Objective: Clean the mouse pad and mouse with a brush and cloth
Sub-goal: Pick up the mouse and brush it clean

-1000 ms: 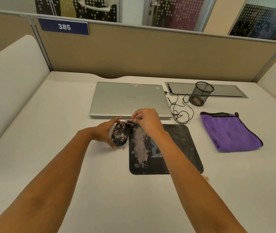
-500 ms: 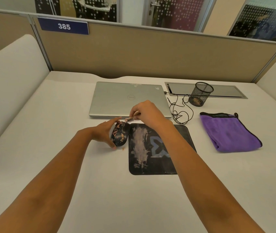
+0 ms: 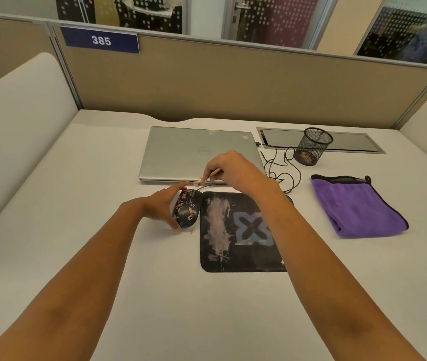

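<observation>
One black wire-mesh pen cup point(image 3: 312, 146) is holding brownish contents, unclear. The left hand point(image 3: 164, 208) is cupping one smeared black mouse point(image 3: 187, 211) beside one stained black mouse pad point(image 3: 241, 231); the right hand point(image 3: 233, 170) is pinching one thin brush point(image 3: 208, 177). One folded purple cloth point(image 3: 355, 204) is lying apart.

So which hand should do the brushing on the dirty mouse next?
The right hand: it already pinches the brush, whose tip sits just beyond the mouse. The left hand is busy cupping the mouse's side, steadying it.
</observation>
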Available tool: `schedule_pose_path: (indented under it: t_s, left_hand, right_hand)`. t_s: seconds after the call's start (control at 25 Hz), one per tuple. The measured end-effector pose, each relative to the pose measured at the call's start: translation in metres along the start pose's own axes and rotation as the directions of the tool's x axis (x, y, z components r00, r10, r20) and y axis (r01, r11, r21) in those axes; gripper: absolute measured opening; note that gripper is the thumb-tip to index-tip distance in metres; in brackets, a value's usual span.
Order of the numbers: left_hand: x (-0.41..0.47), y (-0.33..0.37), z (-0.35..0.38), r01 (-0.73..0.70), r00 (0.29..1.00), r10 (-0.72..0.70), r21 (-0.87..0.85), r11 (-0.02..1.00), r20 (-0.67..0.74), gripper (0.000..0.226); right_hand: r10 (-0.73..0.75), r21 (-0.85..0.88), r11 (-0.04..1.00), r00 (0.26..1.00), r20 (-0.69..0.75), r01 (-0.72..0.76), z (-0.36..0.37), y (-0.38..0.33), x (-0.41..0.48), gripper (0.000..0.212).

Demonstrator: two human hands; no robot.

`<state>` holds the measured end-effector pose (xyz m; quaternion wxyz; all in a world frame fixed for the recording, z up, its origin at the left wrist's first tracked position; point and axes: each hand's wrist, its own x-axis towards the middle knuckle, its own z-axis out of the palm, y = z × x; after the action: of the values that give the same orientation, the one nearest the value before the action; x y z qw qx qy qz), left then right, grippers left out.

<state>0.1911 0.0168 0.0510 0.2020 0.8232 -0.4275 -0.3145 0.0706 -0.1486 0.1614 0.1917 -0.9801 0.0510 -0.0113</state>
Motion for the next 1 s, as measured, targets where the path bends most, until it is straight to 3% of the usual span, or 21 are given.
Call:
schedule_pose_path:
  t_s: [0.32,0.56,0.76,1.0]
  left_hand:
    - [0.002,-0.002,0.000,0.019,1.000,-0.019,0.014,1.000,-0.001,0.124]
    - [0.003,-0.004,0.000,0.012,1.000,-0.012,0.024,1.000,-0.006,0.127]
    - [0.002,-0.003,0.000,0.011,1.000,-0.011,0.030,0.999,-0.011,0.125]
    - [0.003,-0.004,0.000,0.016,1.000,-0.016,0.040,0.999,-0.009,0.129]
  right_hand:
    - [0.067,0.019,0.998,0.998,0.011,-0.067,0.016,-0.008,-0.001,0.019]
    - [0.027,0.082,0.996,0.996,0.081,-0.034,0.010,-0.025,-0.041,0.015]
    - [0.156,0.170,0.976,0.983,-0.097,-0.138,0.015,-0.021,-0.040,0.017]
    - [0.157,0.123,0.981,0.987,-0.046,-0.150,0.029,-0.031,-0.045,0.020]
